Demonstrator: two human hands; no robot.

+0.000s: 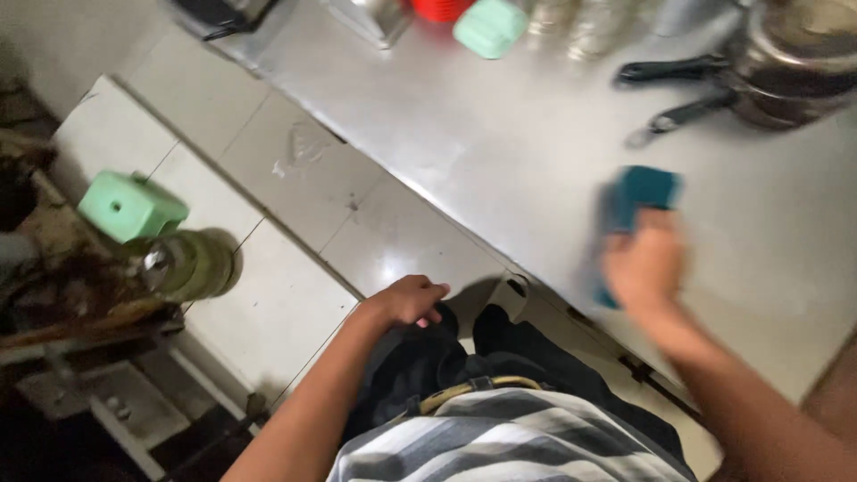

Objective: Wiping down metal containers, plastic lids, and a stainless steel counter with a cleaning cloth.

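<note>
The right hand [644, 266] presses a teal rectangular sponge [638, 207] flat against the grey stainless-steel countertop [500, 152], its fingers closed over the near end of the sponge; hand and sponge are both blurred, so the exact finger positions cannot be made out. The left hand [406, 300] hangs below the counter edge beside the dark trousers [428, 361], fingers curled loosely together and holding nothing. At the far right of the counter sit stacked metal pots [790, 62] with 2 black handles [674, 89] pointing toward the sponge, well apart from it. A mint-green plastic block [489, 27] rests at the back of the counter. On the white tiled floor [268, 295], left, stands a green bottle [192, 263] near another mint-green block [131, 208].
</note>
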